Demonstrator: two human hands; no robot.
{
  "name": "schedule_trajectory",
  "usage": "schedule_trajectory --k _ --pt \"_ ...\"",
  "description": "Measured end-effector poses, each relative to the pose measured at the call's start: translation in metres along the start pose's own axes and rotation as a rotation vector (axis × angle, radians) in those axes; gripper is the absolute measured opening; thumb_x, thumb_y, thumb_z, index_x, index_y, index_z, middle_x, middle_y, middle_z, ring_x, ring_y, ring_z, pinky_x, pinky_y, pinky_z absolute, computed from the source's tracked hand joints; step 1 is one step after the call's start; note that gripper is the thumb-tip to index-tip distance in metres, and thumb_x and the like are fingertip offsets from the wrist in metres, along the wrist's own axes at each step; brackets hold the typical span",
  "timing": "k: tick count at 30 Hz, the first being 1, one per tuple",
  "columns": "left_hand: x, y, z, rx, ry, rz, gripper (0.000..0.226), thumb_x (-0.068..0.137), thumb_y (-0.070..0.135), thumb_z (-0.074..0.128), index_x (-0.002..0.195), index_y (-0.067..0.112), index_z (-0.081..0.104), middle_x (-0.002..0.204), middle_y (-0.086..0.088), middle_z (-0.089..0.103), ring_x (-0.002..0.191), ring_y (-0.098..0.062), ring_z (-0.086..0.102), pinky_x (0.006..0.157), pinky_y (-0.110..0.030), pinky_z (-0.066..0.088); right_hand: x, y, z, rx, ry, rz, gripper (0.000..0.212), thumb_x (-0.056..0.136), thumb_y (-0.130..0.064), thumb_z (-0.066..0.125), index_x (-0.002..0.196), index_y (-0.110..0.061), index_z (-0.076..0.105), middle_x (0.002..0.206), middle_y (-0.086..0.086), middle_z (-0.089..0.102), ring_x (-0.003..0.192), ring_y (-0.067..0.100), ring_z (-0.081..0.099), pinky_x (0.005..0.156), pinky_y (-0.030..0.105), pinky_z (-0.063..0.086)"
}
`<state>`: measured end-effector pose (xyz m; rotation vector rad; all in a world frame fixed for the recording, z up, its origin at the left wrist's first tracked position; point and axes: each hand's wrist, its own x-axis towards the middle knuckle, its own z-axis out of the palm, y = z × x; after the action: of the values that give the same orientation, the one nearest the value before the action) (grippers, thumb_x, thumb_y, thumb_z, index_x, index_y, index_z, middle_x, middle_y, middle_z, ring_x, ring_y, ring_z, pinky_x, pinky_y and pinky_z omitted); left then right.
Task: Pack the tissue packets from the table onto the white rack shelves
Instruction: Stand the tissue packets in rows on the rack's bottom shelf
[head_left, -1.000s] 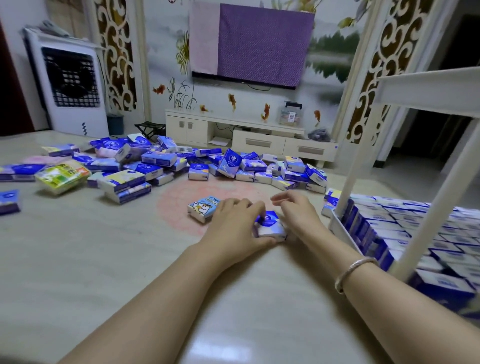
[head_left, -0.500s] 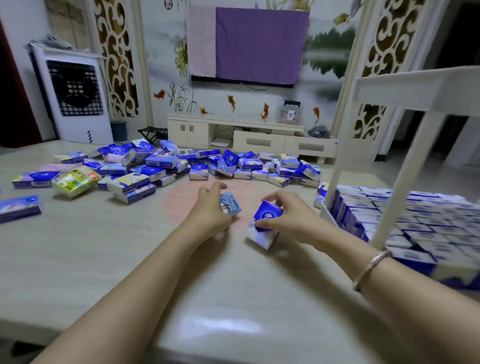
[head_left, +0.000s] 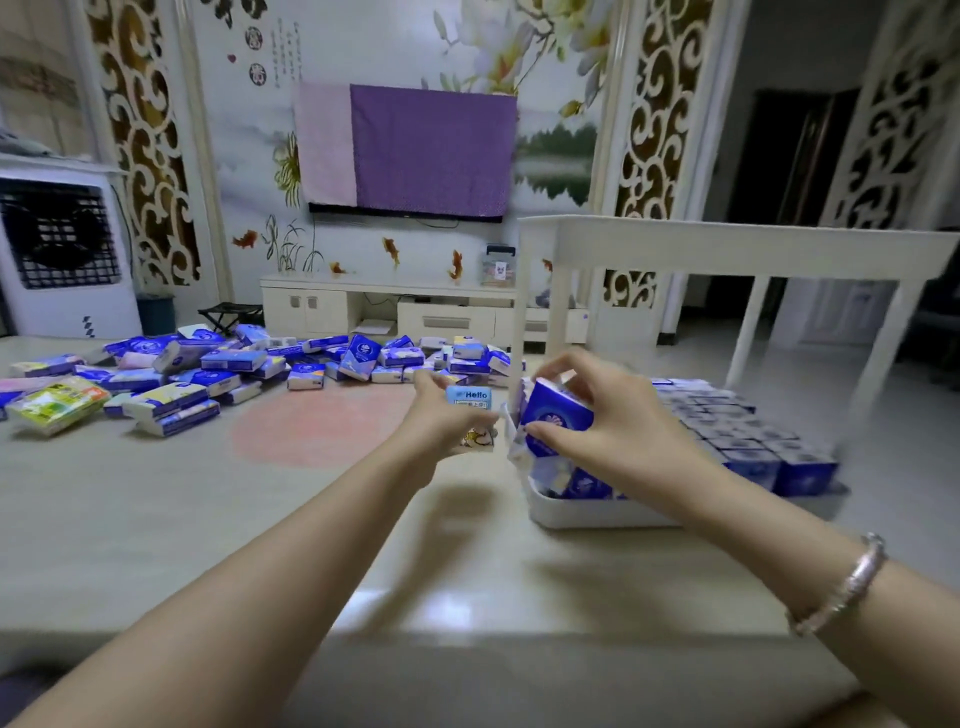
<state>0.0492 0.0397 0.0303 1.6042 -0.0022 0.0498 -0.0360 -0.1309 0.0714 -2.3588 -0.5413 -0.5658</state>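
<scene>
My right hand (head_left: 613, 421) grips a blue tissue packet (head_left: 558, 410) just above the near left corner of the white rack (head_left: 597, 512). The rack's lower shelf is packed with rows of blue packets (head_left: 737, 431); its upper shelf (head_left: 727, 244) looks bare from here. My left hand (head_left: 441, 415) holds a light blue packet marked "Hello" (head_left: 470, 397) a little left of the rack. A big heap of loose tissue packets (head_left: 311, 358) lies across the far part of the table (head_left: 208, 519).
A green and yellow packet (head_left: 57, 405) lies at the far left of the heap. Beyond the table stand a white TV cabinet (head_left: 389, 312), a covered screen on the wall (head_left: 415, 150) and a white air cooler (head_left: 62, 254).
Both hands lifted their packets off the table and moved right toward the rack. My right hand now holds the blue packet over the lower shelf's corner.
</scene>
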Motion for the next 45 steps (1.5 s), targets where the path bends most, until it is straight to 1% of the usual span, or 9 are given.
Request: schedule_trajectory --k 5,12,18,21,24,29,31,38,45 --pt "0.020 -0.003 0.038 -0.012 0.218 0.132 0.053 0.077 0.003 0.072 0.098 0.016 0.025 0.091 -0.006 0.050 0.076 -0.023 0.055 0.057 -0.030 0.050 -0.002 0.035 -0.032 0.071 0.084 0.177 0.037 0.079 -0.025 0.074 0.110 -0.026 0.054 0.094 -0.005 0.065 0.082 0.010 0.065 0.062 0.032 0.058" --pt "0.042 -0.012 0.068 -0.095 0.069 0.158 0.055 0.087 0.007 0.059 0.129 0.032 0.035 0.125 -0.005 0.056 0.084 -0.023 0.062 0.069 -0.035 0.054 0.040 0.080 -0.028 0.185 0.225 0.387 0.039 0.091 -0.024 0.063 0.120 -0.020 0.037 0.102 -0.001 0.049 0.077 0.008 0.055 0.054 0.019 0.046" --pt "0.053 -0.020 0.073 -0.243 -0.078 0.055 0.040 0.097 0.037 0.046 0.129 0.013 0.048 0.132 -0.012 0.056 0.111 -0.024 0.061 0.092 -0.038 0.050 0.065 0.103 -0.005 0.386 0.190 0.625 0.026 0.098 -0.020 0.046 0.117 -0.013 0.029 0.095 0.005 0.052 0.092 0.024 0.058 0.074 0.037 0.050" --pt "0.058 -0.025 0.073 -0.304 -0.051 0.099 0.043 0.098 0.015 0.043 0.140 0.013 0.042 0.143 -0.016 0.043 0.107 -0.013 0.063 0.069 -0.019 0.054 0.067 0.107 0.001 0.464 0.183 0.731 0.036 0.098 -0.025 0.047 0.125 -0.011 0.029 0.113 0.012 0.051 0.103 0.026 0.054 0.077 0.034 0.044" --pt "0.059 -0.024 0.077 -0.276 -0.016 0.148 0.043 0.095 0.005 0.040 0.138 0.005 0.041 0.134 -0.027 0.046 0.055 0.000 0.055 0.045 -0.012 0.042 0.067 0.110 0.004 0.474 0.214 0.722 0.040 0.097 -0.026 0.050 0.129 -0.012 0.030 0.115 0.010 0.049 0.105 0.025 0.054 0.078 0.033 0.045" --pt "0.061 -0.023 0.081 -0.313 0.021 0.093 0.051 0.085 0.031 0.049 0.133 0.016 0.044 0.079 -0.002 0.062 0.069 -0.018 0.058 0.069 -0.032 0.048 0.064 0.110 0.008 0.451 0.233 0.687 0.038 0.097 -0.028 0.050 0.128 -0.015 0.032 0.107 0.006 0.048 0.095 0.020 0.055 0.071 0.028 0.046" --pt "0.062 -0.022 0.083 -0.330 0.016 0.082 0.047 0.087 0.023 0.047 0.133 0.012 0.043 0.063 0.003 0.050 0.052 -0.012 0.050 0.056 -0.026 0.044 0.064 0.111 0.008 0.447 0.230 0.675 0.037 0.097 -0.028 0.050 0.127 -0.015 0.032 0.099 0.003 0.048 0.086 0.016 0.054 0.067 0.027 0.046" --pt "0.072 -0.009 0.074 -0.583 0.212 0.093 0.051 0.076 -0.017 0.036 0.096 0.030 0.043 0.130 -0.012 0.045 0.094 -0.028 0.043 0.059 -0.028 0.036 0.062 0.111 0.007 0.437 0.226 0.647 0.039 0.098 -0.028 0.050 0.129 -0.016 0.031 0.099 0.000 0.046 0.076 0.009 0.050 0.055 0.022 0.039" --pt "0.065 -0.007 0.074 -0.397 0.099 -0.022 0.048 0.088 -0.012 0.049 0.114 0.024 0.030 0.121 -0.008 0.045 0.086 -0.016 0.053 0.050 -0.023 0.046 0.063 0.113 0.009 0.428 0.229 0.636 0.038 0.098 -0.029 0.050 0.128 -0.017 0.031 0.082 -0.006 0.042 0.073 0.008 0.049 0.065 0.026 0.047"
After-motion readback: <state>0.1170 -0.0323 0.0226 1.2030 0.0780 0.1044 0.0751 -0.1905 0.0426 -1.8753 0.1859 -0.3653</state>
